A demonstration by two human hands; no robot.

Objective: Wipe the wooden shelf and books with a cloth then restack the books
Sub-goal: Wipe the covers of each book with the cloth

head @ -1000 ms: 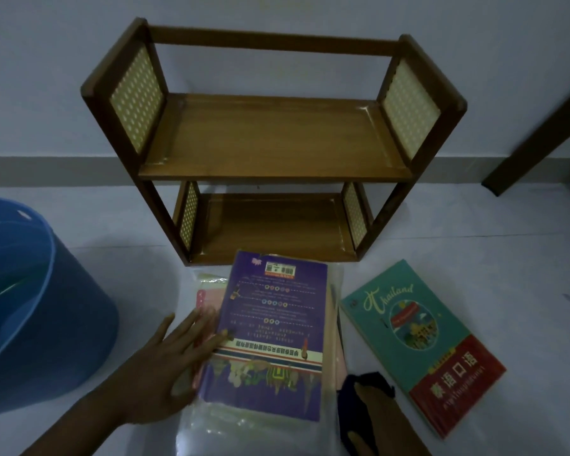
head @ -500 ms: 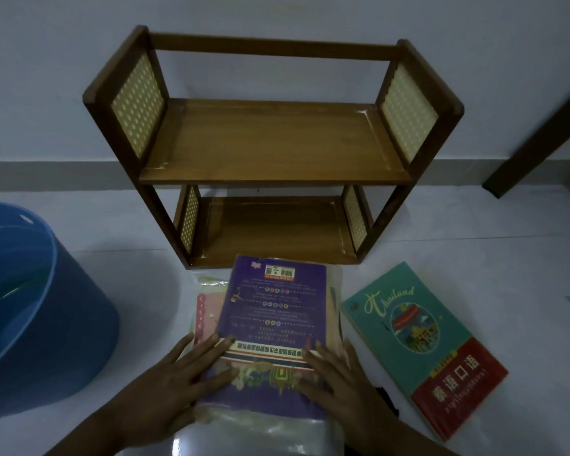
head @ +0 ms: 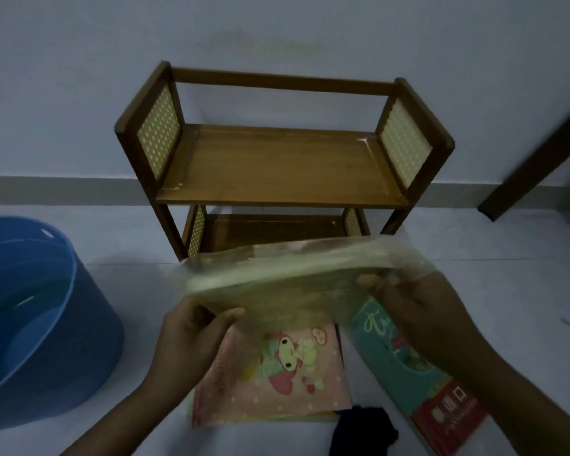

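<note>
Nearest, at 6 o'clock on the pale floor: dark cloth, crumpled, free of both hands, just beside the lower right corner of the pink book. Left forearm entering from 7 o'clock, right forearm from 5 o'clock. At centre low: pink book with a cartoon figure on its cover, flat on the floor atop thin yellowish sheets showing at its lower edge. At 4 o'clock: teal and red book, flat on the floor, just beside the pink book, partly hidden under the right wrist. Left hand: fingers curled, thumb on top, pinching the near left edge of the plastic-wrapped book. Right hand: fingers curled round the near right edge of the same item, fingertips showing through the wrap. Plastic-wrapped book: held clear of the floor between both hands, roughly level, blurred, above the far ends of the pink book and the teal and red book, covering the front of the lower shelf board. At 9 o'clock: blue tub, standing on the floor, well apart from the books; contents not discernible. Beyond, at 12 o'clock: wooden shelf, two tiers, upright on the floor against the wall, perforated yellow side panels, both boards bare where visible. At 2 o'clock: dark wooden beam leaning against the wall.
</note>
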